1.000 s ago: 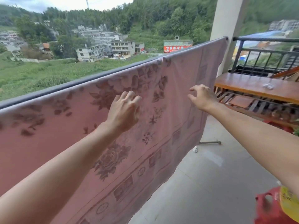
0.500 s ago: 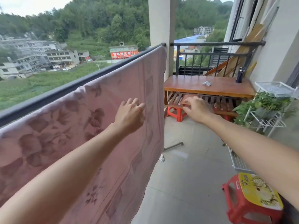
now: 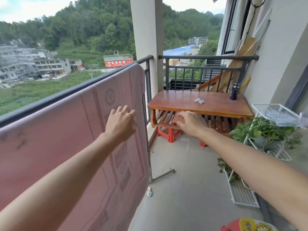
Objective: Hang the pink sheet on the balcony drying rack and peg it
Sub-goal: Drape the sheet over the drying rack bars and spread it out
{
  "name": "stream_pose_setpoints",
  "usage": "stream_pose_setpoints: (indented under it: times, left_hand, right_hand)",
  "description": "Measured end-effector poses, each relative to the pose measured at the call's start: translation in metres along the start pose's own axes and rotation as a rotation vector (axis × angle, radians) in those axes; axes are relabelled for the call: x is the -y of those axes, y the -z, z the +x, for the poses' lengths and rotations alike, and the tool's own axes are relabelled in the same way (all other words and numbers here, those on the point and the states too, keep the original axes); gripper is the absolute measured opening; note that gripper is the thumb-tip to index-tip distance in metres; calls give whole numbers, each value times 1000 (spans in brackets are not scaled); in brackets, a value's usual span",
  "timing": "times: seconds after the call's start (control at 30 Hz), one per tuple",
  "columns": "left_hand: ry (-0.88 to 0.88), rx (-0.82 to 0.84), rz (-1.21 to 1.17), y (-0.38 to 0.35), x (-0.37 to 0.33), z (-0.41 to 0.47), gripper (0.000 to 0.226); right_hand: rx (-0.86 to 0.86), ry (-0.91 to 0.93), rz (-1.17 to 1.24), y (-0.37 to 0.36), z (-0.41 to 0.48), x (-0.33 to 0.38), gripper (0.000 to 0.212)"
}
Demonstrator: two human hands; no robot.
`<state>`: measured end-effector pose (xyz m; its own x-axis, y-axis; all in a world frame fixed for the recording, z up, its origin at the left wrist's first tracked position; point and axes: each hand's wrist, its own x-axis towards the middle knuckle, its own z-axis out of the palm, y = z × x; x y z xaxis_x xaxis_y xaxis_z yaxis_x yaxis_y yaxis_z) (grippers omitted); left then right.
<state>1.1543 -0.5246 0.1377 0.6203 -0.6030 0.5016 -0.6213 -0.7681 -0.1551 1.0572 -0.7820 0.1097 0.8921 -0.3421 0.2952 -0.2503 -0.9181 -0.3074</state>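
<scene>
The pink sheet [image 3: 70, 139] with a faded pattern hangs over a bar that runs along the dark balcony railing [image 3: 93, 81], its right edge ending near the railing's post. My left hand [image 3: 120, 124] is held in front of the sheet near that edge, fingers loosely curled, holding nothing. My right hand [image 3: 191, 123] reaches forward over the floor toward the wooden table [image 3: 215, 104], palm down, fingers relaxed and empty. A small cluster of pegs [image 3: 199, 100] lies on the tabletop.
A dark bottle [image 3: 234, 91] stands on the table's right end. Red stools [image 3: 169, 133] sit under the table. A white wire plant stand [image 3: 273, 130] with green plants lines the right wall. A red stool with yellow top [image 3: 246, 225] is at my lower right. A concrete pillar [image 3: 146, 39] rises behind the railing.
My view has swung right along the sheet to its end, bringing the table closer. Both hands stay raised and empty, the right one now nearer the table.
</scene>
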Motion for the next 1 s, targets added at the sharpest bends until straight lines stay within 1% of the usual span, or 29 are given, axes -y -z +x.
stream_pose_setpoints:
  times: [0.13, 0.3, 0.37, 0.43, 0.53, 0.6, 0.63, 0.73, 0.8, 0.87, 0.9, 0.93, 1.0]
  left_hand:
    - [14, -64, 30, -19, 5, 57, 24]
    - [57, -146, 110, -37, 28, 134, 27]
    - [97, -147, 160, -44, 42, 163, 28]
    - [138, -111, 192, -51, 51, 187, 27]
    - [225, -30, 216, -63, 61, 225, 30]
    - [274, 21, 188, -69, 66, 240, 30]
    - [296, 39, 169, -73, 68, 248, 28]
    - [349, 43, 176, -88, 76, 264, 17]
    - [393, 25, 203, -97, 78, 272, 11]
    - [450, 8, 223, -104, 76, 278, 8]
    - [473, 5, 228, -105, 75, 280, 9]
    - [494, 7, 234, -106, 73, 284, 10]
    - [530, 13, 238, -108, 68, 293, 13]
  right_hand:
    - [9, 24, 36, -20, 59, -16, 34]
    - [20, 76, 106, -49, 143, -14, 33]
    - [35, 81, 145, -58, 181, -8, 32]
    - [51, 77, 201, -62, 213, 0, 35]
    - [99, 32, 386, -74, 272, 7, 42]
    - [138, -20, 604, -84, 311, 11, 51]
    - [148, -50, 698, -92, 334, 11, 51]
    - [173, -121, 863, -106, 387, 22, 37]
    - [248, -171, 958, -117, 419, 27, 34]
    - [352, -227, 1112, -133, 450, 31, 32]
    - [350, -247, 1192, -141, 461, 33, 27]
    - [308, -245, 1246, -148, 473, 33, 22]
    - [199, -203, 1271, -148, 493, 28, 24]
